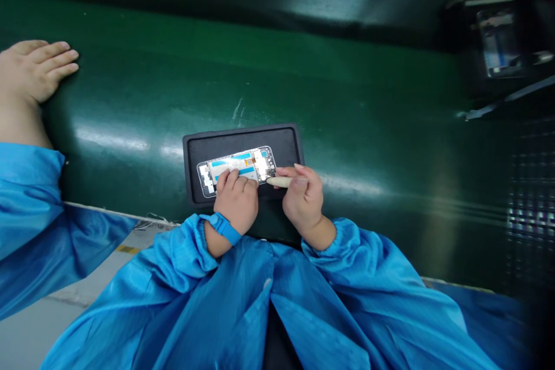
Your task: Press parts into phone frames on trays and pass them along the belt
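- At the far left of the frame, a co-worker's hand [37, 72] lies palm down and spread a little on the green bench [130, 98]. It seems to hold nothing and looks simply to be resting there, well apart from the work.
- In the centre, a black tray [284, 146] sits on the bench close to the person's body, probably so that both hands reach it with bent elbows. Its raised rim would likely stop things from sliding off.
- The opened phone [234, 163] lies inside the tray, towards its near side and slightly askew, with its inner parts facing up, which leaves them within reach.
- The left hand [237, 203] lies over the phone's near edge, its fingers loosely bent and laid on the phone rather than closed round it; its thumb is hidden. This looks like a steadying touch. A blue strap [223, 229] rings the wrist, perhaps against static.
- The right hand [303, 199] is closed in a pinch on a pale stick [280, 182], pen-fashion, which probably gives fine control. The stick's point is at the phone's lower right part; whether it presses there cannot be told.
- At the upper right, a second device [500, 46] rests in dark surroundings, too blurred to read, well apart from the hands.
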Tool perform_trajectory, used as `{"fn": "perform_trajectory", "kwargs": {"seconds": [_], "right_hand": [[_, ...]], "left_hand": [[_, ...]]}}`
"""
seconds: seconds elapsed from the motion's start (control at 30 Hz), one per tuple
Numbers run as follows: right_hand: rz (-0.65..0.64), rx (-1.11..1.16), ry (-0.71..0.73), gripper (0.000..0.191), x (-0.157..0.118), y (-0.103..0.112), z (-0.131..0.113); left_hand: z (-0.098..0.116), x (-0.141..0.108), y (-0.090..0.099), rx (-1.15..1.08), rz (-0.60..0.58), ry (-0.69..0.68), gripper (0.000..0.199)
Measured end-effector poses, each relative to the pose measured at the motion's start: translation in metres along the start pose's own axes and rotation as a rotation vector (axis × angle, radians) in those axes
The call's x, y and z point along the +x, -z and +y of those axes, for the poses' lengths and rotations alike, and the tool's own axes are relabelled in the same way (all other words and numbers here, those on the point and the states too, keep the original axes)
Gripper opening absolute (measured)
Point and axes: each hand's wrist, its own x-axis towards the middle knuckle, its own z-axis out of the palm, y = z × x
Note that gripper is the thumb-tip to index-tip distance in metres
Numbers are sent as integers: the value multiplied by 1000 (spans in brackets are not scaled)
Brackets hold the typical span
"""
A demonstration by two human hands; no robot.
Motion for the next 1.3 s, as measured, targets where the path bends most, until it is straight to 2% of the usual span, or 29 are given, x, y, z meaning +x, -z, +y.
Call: {"fn": "perform_trajectory", "kwargs": {"seconds": [0.17, 0.27, 0.37, 0.43, 0.5, 0.57, 0.7, 0.73, 0.8, 0.93, 1.13, 1.3], "right_hand": [[-37, -67, 54, 20, 6, 2, -6], [-189, -209, 82, 17, 17, 1, -18], [-375, -414, 153, 26, 27, -6, -31], [-414, -462, 233, 31, 30, -12, -34], [-404, -403, 262, 34, 31, -15, -31], [-336, -281, 112, 35, 31, -14, -25], [43, 28, -503, 36, 34, -10, -14], [117, 95, -591, 37, 35, -9, -12], [185, 188, -652, 38, 36, -8, -11], [190, 217, -590, 34, 31, -8, -11], [157, 47, -277, 24, 14, 2, -11], [121, 28, -190, 25, 9, 7, -6]], "left_hand": [[1, 0, 0, 6, -7, 4, 13], [-1, -1, 0, -10, -26, 4, 14], [-4, -2, 0, -54, -54, -17, 17], [-6, -3, -1, -77, -66, -37, 20], [-7, -3, -1, -82, -81, -40, 22], [-9, 0, 2, -80, -101, -35, 22], [-15, 11, 6, -106, -126, -14, 23], [-18, 13, 7, -119, -139, -2, 23], [-22, 18, 7, -143, -173, 13, 24], [-22, 16, 6, -91, -132, -53, 23], [-15, 6, 5, -16, -98, -139, 16], [-15, 7, 3, 10, -118, -166, 16]]}}
